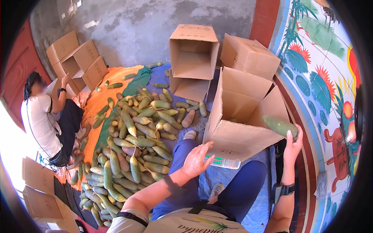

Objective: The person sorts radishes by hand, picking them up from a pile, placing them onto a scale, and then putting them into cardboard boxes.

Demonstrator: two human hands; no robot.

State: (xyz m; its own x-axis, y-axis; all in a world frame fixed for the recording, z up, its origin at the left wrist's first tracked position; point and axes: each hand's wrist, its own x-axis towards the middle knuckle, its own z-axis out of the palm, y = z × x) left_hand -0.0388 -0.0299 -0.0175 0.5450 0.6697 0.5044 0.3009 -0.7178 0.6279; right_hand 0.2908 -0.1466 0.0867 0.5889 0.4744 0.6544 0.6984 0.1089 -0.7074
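Note:
My right hand (293, 143) grips the end of a green radish (279, 125), which lies across the right rim of an open cardboard box (243, 138). The box stands between my knees, its flaps up, with something greenish low inside. By its front left corner is my left hand (196, 160), fingers apart and holding nothing. Just below the box shows a digital scale (224, 162) with green lit displays. To the left of my leg spreads a big heap of green radishes (134, 141), some with purplish or brownish skin.
Empty cardboard boxes (194, 52) are stacked at the back, with another box (252, 54) beside them. A person (44, 120) sits at the left near more boxes (83, 64). Orange, green and blue sheets (104, 87) cover the ground. A painted tile wall (311, 77) closes the right side.

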